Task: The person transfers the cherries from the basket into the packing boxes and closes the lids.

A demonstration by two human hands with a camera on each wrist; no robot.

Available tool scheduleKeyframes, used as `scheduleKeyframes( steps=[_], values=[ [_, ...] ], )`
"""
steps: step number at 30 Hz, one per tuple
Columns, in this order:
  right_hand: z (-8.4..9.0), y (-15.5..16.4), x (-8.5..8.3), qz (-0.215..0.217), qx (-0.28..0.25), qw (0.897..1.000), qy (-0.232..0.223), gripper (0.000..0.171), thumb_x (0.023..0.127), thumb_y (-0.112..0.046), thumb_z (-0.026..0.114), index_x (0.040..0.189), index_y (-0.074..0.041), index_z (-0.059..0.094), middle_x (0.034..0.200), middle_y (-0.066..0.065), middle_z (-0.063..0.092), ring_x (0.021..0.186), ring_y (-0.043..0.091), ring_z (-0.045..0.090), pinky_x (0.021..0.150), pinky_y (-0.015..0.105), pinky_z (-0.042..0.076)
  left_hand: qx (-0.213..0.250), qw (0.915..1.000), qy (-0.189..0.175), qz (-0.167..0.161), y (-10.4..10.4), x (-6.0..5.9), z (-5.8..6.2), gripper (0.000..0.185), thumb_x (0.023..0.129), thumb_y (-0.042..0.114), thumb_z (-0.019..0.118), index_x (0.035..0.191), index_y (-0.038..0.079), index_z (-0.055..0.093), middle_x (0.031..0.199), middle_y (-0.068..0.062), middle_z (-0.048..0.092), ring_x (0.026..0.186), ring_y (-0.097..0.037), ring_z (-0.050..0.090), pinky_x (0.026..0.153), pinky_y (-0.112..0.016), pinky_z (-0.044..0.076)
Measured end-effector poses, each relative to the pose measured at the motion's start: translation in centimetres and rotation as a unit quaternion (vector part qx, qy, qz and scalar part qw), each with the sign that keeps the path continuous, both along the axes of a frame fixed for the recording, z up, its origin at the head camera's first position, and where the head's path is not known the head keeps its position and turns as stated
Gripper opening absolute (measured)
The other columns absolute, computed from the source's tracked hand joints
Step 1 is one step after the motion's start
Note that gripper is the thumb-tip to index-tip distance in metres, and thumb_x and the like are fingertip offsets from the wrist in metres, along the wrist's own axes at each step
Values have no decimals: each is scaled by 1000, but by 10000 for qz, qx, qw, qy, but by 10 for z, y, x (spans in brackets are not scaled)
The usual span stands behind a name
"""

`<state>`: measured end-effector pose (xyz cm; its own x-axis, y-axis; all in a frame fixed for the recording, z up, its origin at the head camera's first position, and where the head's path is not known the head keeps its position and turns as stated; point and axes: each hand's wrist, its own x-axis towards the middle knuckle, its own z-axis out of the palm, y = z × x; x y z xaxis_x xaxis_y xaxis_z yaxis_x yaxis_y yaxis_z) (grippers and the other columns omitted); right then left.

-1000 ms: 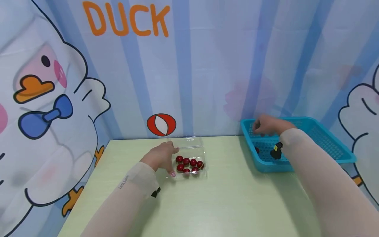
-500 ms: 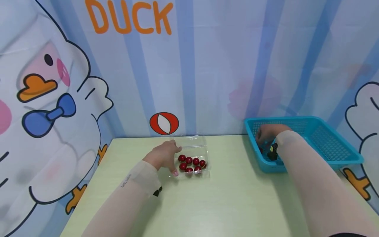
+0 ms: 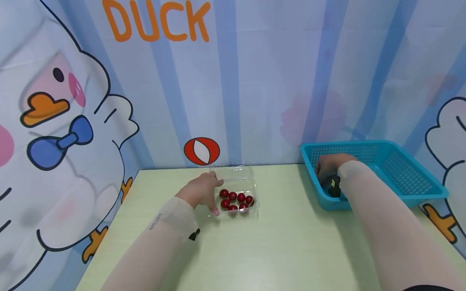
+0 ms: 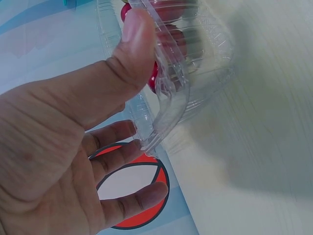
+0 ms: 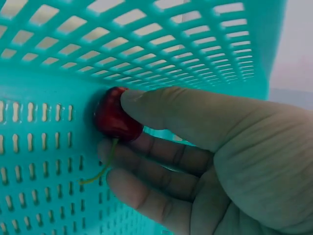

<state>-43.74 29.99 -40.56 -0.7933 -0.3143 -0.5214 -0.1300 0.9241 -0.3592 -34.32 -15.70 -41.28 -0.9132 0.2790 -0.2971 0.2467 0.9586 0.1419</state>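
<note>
My left hand (image 3: 199, 190) rests at the left side of a clear plastic box (image 3: 236, 184). In the left wrist view its thumb (image 4: 132, 49) lies against the box's rim, while the other fingers stay spread and fairly straight, some tips at the rim. Several dark red cherries (image 3: 232, 196) lie in the box, whose clear lid stands folded back. Inside the blue basket (image 3: 397, 199) is my right hand (image 3: 329, 165). The right wrist view shows its thumb and fingers pinching a cherry (image 5: 115, 115) with a green stem, close to the basket's wall.
The box and basket stand apart on a pale table (image 3: 255, 250), both near its back edge. A printed curtain (image 3: 255, 81) with ducks hangs right behind them. The basket has raised, perforated walls.
My right hand has gone lower into the basket's left part, onto a cherry seen there earlier. My left hand keeps its place by the box. The head view has shifted slightly.
</note>
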Motion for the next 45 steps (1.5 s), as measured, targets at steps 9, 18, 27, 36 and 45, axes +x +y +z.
scheduleKeyframes(
  steps=[9, 18, 27, 36, 45],
  values=[
    [17, 6, -12, -124, -519, 9985, 120, 24, 111, -16, 66, 87, -13, 70, 92, 4, 72, 86, 19, 61, 85, 44, 61, 57, 10000, -2, -12, 0, 0, -2, 114, 75, 33, 108, 173, 24, 51, 171, -15, 50, 155, -36, 49, 122, -58, 58],
    [61, -23, 2, 104, -631, 9796, 1904, 22, 110, -20, 69, 117, -3, 82, 109, 16, 81, 92, 27, 70, 82, 46, 61, 73, 10000, -50, 46, -1, -3, -2, 114, 76, 32, 108, 173, 25, 50, 179, -17, 43, 163, -39, 43, 125, -61, 54],
    [63, -88, 24, 822, -1128, 9635, 2286, 18, 108, -22, 78, 120, -8, 82, 115, 12, 82, 103, 24, 76, 91, 47, 67, 139, 9999, -5, 58, -1, -1, -2, 112, 76, 32, 108, 172, 24, 51, 178, -19, 43, 162, -41, 44, 125, -63, 53],
    [26, -157, 48, 1478, -1316, 9568, 2129, 9, 105, -19, 84, 113, -14, 84, 106, 0, 82, 95, 14, 75, 81, 31, 65, 150, 9999, 15, 8, -2, -2, -5, 113, 76, 32, 108, 173, 25, 50, 175, -18, 46, 158, -39, 47, 123, -61, 56],
    [-17, -203, 62, 1579, -1639, 9517, 2060, 11, 104, -24, 86, 113, -17, 85, 106, -6, 81, 92, 10, 70, 79, 26, 62, 253, 9997, 17, 38, -2, -2, -4, 113, 74, 33, 109, 171, 25, 53, 172, -17, 50, 155, -37, 49, 121, -60, 58]
  ],
)
